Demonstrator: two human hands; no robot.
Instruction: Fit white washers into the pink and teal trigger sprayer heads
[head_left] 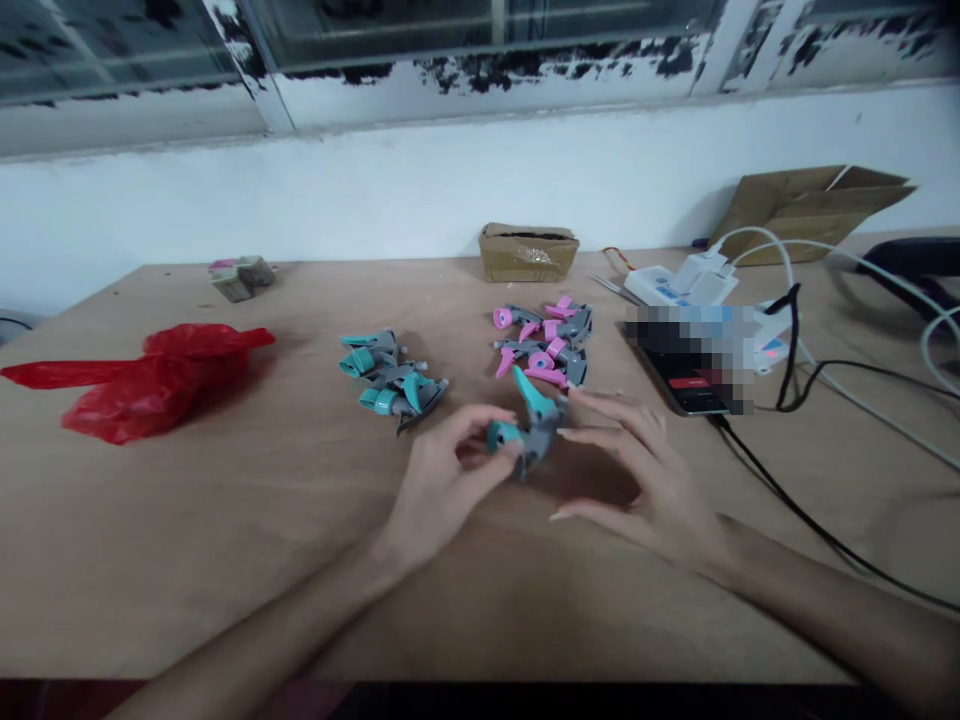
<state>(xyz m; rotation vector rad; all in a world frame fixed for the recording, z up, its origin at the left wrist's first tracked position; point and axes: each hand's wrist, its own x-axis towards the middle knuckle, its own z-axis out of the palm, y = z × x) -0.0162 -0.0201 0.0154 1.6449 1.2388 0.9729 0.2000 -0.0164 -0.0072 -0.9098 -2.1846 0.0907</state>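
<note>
Over the middle of the table, my left hand [457, 470] pinches a teal and grey trigger spray head [536, 430] by its round teal end. The teal trigger points up and away from me. My right hand [637, 470] is just right of it, thumb and fingers spread, fingertips close to the grey body; I cannot tell whether they touch. Beyond my left hand lies a cluster of teal and grey spray heads [394, 375]. A second cluster, of pink and grey spray heads [547, 340], lies beyond the held one.
A red plastic bag [169, 380] sits at the left, with small blocks [240, 278] behind it. Near the wall stands a cardboard box [529, 255]. On the right are a phone [679, 375], a power strip [660, 287], several cables and a folded carton [795, 215].
</note>
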